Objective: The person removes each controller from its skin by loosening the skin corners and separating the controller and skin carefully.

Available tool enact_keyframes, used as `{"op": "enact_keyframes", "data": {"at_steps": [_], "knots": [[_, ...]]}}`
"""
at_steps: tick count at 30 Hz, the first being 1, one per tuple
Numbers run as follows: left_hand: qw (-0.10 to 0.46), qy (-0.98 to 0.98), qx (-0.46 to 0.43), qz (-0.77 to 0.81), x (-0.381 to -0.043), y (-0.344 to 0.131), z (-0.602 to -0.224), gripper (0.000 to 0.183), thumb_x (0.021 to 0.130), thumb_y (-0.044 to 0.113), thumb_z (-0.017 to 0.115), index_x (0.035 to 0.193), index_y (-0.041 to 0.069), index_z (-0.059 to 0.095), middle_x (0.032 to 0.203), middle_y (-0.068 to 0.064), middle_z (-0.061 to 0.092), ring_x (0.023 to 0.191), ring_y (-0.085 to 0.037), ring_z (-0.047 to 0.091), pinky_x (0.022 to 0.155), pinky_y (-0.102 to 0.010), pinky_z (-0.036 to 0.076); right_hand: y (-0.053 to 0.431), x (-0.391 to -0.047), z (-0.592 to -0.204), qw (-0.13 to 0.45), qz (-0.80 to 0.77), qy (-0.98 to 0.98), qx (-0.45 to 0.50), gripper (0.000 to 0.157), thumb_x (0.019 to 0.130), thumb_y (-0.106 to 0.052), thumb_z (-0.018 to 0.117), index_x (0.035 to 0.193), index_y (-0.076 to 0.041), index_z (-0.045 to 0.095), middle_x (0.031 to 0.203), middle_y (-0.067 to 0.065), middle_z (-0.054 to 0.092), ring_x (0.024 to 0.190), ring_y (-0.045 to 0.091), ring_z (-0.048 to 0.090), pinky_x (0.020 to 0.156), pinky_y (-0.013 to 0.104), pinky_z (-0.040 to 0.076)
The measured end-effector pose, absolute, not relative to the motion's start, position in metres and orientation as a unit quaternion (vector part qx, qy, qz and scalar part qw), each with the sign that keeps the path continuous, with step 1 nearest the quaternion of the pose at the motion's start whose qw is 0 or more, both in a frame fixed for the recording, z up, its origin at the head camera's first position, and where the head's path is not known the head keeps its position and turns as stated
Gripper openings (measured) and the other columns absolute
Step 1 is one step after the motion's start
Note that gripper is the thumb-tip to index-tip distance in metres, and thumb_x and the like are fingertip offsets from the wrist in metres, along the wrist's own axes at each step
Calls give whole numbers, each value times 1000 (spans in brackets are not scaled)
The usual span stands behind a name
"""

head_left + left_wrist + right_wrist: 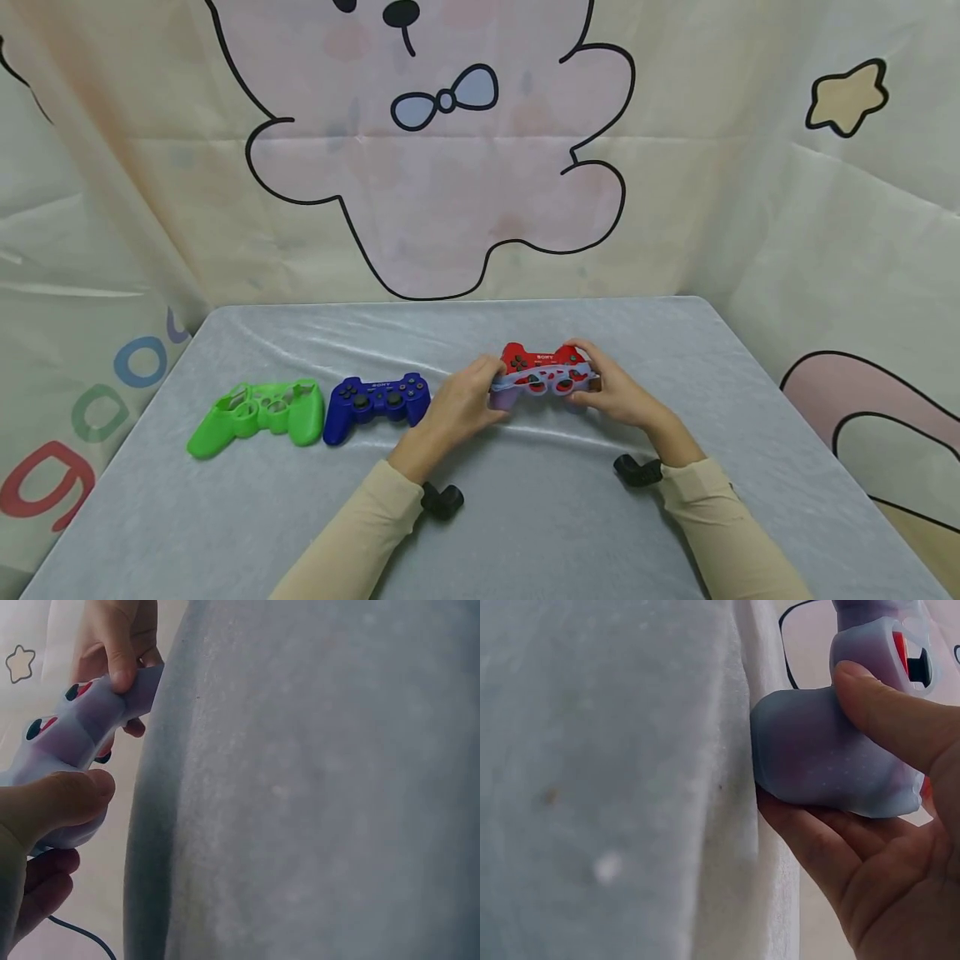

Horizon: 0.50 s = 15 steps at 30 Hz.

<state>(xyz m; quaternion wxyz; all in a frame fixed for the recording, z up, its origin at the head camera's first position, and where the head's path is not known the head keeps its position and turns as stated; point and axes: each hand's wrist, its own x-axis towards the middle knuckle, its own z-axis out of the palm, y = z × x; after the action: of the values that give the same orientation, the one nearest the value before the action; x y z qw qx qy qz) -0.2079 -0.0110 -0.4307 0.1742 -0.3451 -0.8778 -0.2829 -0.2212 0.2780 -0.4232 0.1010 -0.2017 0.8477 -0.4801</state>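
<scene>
1. Here, between your left grip (467, 390) and right grip (618, 390), a red controller (528, 360) sits partly inside a translucent lilac cover (504, 398), right of centre towards the far side of the grey table (525, 517).
2. Its long axis runs side to side, from one grip to the other; one handle end lies at each, so neither grip is plainly nearer.
3. Your left grip pinches the left end of the cover, thumb on one face and fingers behind. Your right grip holds the other end the same way.
4. The controller's far upper part is bare: glossy red, lettered SONY, with dark buttons. The cover stretches across the nearer part, smooth and cloudy, red showing through its openings. Whether the underside touches the table, you cannot tell.
5. Just left of your left grip lies a blue controller (380, 392), uncovered; beyond it, further left, a bright green cover (258, 417) with see-through openings.
</scene>
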Motion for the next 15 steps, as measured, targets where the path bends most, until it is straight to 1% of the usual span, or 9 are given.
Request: {"op": "enact_keyframes", "data": {"at_steps": [4,6,8,10,12,13,15], "knots": [[185,-883,-342,-263,-208,-12,-430,49,66,17,95,98,12,58,98,2,63,78,-10,60,70,-28,55,277,-222,-424,93,-477,850,-203,81,88,6,71,154,-11,26,124,30,59,92,20,68,76,25,57],[183,-890,-336,-246,-209,-12,-430,50,67,19,95,98,14,57,98,3,61,75,-10,58,65,-28,54,276,-223,-425,86,-476,850,-207,81,88,7,71,154,-10,26,126,30,59,94,20,67,78,25,57],[170,-900,-325,-237,-209,-12,-429,53,68,21,95,104,14,56,102,1,59,72,-11,57,61,-30,53,275,-223,-426,79,-474,852,-207,81,88,7,71,153,-10,27,126,30,59,96,19,67,79,25,57],[138,-909,-307,-245,-210,-11,-428,63,70,22,94,118,15,53,110,-2,58,74,-15,59,63,-33,54,274,-224,-426,72,-469,857,-201,81,87,7,72,153,-11,29,126,29,59,98,19,66,79,24,57],[87,-911,-290,-279,-211,-11,-428,78,73,18,92,135,17,45,124,-6,57,90,-20,64,76,-39,58,272,-223,-427,68,-464,860,-198,81,87,6,74,153,-12,31,126,28,60,99,20,66,79,25,57],[62,-910,-285,-295,-211,-12,-428,85,74,16,91,142,18,40,131,-9,57,99,-23,65,84,-42,58,272,-223,-427,66,-462,862,-196,82,86,6,74,154,-13,31,127,28,60,99,20,65,78,25,57],[17,-903,-282,-323,-212,-12,-430,97,77,12,88,153,20,29,139,-12,56,114,-28,63,97,-46,54,270,-222,-428,62,-470,859,-192,85,85,7,75,154,-14,30,129,28,60,100,20,65,78,25,57]]}}
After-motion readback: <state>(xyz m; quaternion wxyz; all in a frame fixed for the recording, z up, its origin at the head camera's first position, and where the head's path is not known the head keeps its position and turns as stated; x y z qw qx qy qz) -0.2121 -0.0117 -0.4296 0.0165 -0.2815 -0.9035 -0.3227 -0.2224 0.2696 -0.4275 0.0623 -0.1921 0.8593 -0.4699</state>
